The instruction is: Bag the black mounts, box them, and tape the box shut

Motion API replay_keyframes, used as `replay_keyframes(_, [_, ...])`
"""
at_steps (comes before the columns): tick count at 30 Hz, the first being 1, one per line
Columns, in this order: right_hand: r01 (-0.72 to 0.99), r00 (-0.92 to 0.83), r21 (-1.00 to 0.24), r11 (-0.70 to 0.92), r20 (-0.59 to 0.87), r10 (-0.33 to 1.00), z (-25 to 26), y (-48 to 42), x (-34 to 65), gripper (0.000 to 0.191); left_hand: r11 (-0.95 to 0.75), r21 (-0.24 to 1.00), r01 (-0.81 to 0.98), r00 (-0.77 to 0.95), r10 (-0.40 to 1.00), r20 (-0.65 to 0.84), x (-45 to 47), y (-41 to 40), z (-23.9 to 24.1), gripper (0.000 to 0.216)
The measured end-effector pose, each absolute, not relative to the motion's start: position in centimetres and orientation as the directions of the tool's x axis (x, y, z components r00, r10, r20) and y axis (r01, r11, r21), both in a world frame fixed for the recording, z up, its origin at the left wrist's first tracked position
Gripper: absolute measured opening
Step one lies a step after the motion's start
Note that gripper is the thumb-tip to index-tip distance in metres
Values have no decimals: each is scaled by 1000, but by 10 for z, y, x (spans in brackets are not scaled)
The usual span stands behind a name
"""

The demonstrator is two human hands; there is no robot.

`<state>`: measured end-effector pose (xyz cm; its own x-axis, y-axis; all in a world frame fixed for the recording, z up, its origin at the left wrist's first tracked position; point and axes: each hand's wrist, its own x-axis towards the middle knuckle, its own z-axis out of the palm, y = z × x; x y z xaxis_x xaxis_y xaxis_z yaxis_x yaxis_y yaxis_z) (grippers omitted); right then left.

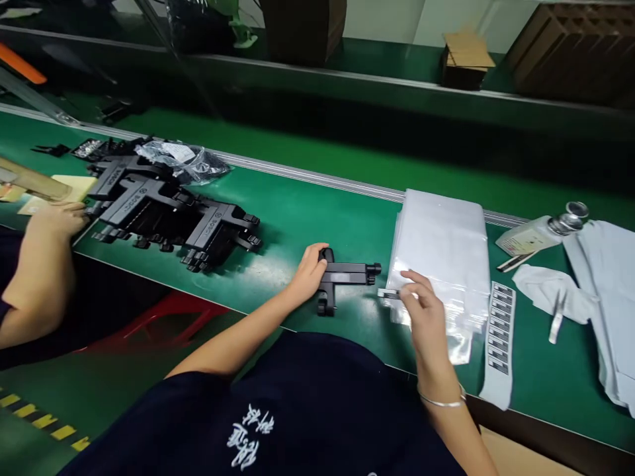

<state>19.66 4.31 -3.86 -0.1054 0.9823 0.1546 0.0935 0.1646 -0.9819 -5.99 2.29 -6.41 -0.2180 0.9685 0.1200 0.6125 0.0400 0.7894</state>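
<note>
One black bracket (342, 276) is gripped at its near-left end by the left hand (308, 272), fingers curled around it, on the green table (297, 218). Just right of the bracket, one stack of clear bags (444, 258) is touched by the right hand (421, 311) — thumb and forefinger pinch a bag's corner. Left of the bracket lie about four similar brackets (163, 211) — a co-worker's hand (57, 218) rests beside them. Right of the bags lie one label strip (501, 330) and one bottle (540, 233).

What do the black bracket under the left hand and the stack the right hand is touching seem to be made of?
The black bracket looks like moulded matte plastic: uniform dull black, with crisp ribs and edges. The stack of bags looks like thin clear plastic film: glossy, see-through, wrinkled at its corner. The left hand grips the bracket; the right hand pinches a bag edge.
</note>
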Motion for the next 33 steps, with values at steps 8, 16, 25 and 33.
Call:
replay_keyframes(8, [312, -281, -940, 139, 48, 959, -49, 52, 136, 15, -17, 838, 546, -176, 975, 135, -26, -3, -64, 38])
replay_keyframes(16, [371, -292, -912, 173, 62, 954, -47, 51, 138, 15, -32, 838, 545, -180, 971, 154, -26, -3, -66, 37])
replay_keyframes(25, [400, -305, -894, 203, 79, 949, -48, 51, 139, 14, -11, 848, 531, -182, 975, 127, -26, -3, -64, 37])
replay_keyframes(33, [398, -305, -894, 206, 83, 949, -47, 51, 139, 16, -4, 852, 524, -184, 976, 119, -26, -2, -64, 36])
